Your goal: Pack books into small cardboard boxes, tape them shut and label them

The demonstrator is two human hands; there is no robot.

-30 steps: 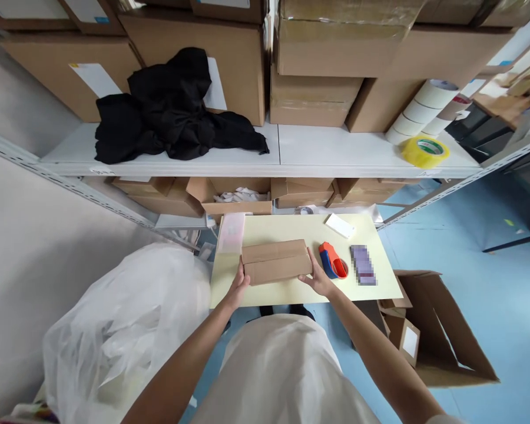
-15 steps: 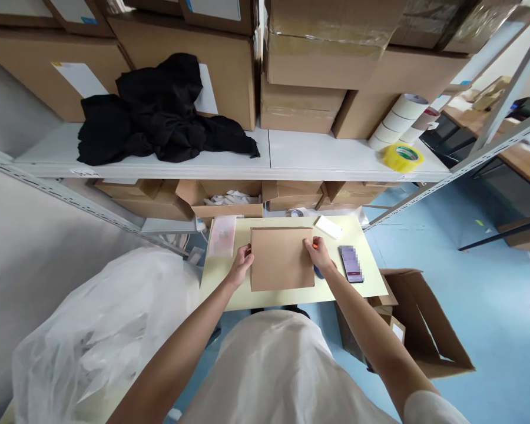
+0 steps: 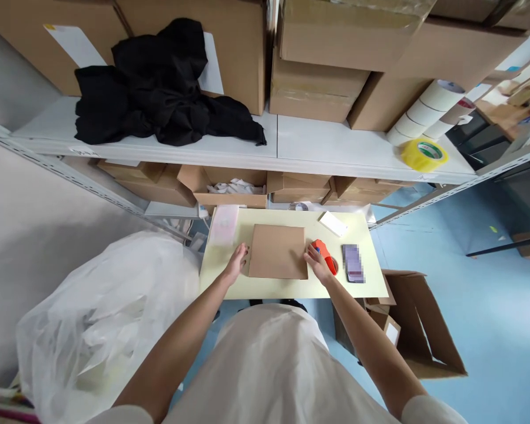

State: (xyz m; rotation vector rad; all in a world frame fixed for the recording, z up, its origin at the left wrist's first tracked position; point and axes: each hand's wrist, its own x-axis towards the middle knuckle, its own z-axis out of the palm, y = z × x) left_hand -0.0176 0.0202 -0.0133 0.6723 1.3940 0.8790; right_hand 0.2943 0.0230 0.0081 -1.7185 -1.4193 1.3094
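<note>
A plain brown cardboard box [image 3: 278,252] lies on the pale yellow table [image 3: 265,288] in front of me, its closed face up. My left hand [image 3: 235,264] is open just off its left edge, fingers apart, with a small gap. At the box's right edge is my right hand [image 3: 318,264], also open; whether its fingertips touch the cardboard I cannot tell. Right behind that hand sits an orange-red tape dispenser [image 3: 327,258], partly covered by the fingers.
A phone [image 3: 354,263] and a small white box [image 3: 333,224] lie on the table's right side, a pinkish sheet [image 3: 224,225] at its left. Beyond stands a shelf [image 3: 309,141] with cartons, black cloth [image 3: 168,94] and tape rolls [image 3: 424,154]. An open carton [image 3: 424,330] is on the floor.
Both hands have let go of the cardboard box, which now rests lower and flatter on the table. The tape dispenser shows more fully. The view has shifted slightly.
</note>
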